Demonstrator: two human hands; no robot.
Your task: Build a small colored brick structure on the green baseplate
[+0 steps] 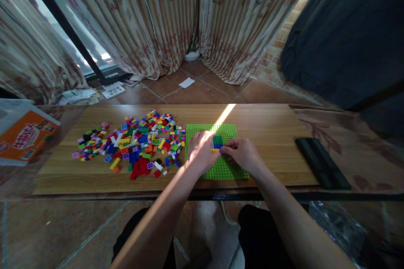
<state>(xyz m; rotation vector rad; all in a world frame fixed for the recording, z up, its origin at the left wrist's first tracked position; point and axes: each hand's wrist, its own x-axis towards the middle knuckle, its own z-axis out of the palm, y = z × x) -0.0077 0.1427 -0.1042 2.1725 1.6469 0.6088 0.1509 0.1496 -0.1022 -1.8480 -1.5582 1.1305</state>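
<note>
The right hand [244, 154] has a narrow grip, thumb and forefinger closed on a small purple brick [222, 150] at the near right edge of the build [217, 139]. The left hand [200, 153] lies just left of that grip, its thumb stretched toward the same brick; its other fingers curl away from view, so I cannot tell whether they hold anything. The build, between the hands, shows green, blue and yellow. Under both hands lies the green plate [227, 172], on the wooden table [268, 122]. Left of the grip, just beside the plate, spreads a pile [145, 138] of loose bricks in many colours. Well to the right, by the table's end, lies a flat black object [322, 163]. Far left, past the pile, stands a clear box [23, 138] with an orange label. Beyond the table, a white paper [187, 83] lies on the tiled floor [208, 85], with striped curtains [151, 29] hanging behind it.
</note>
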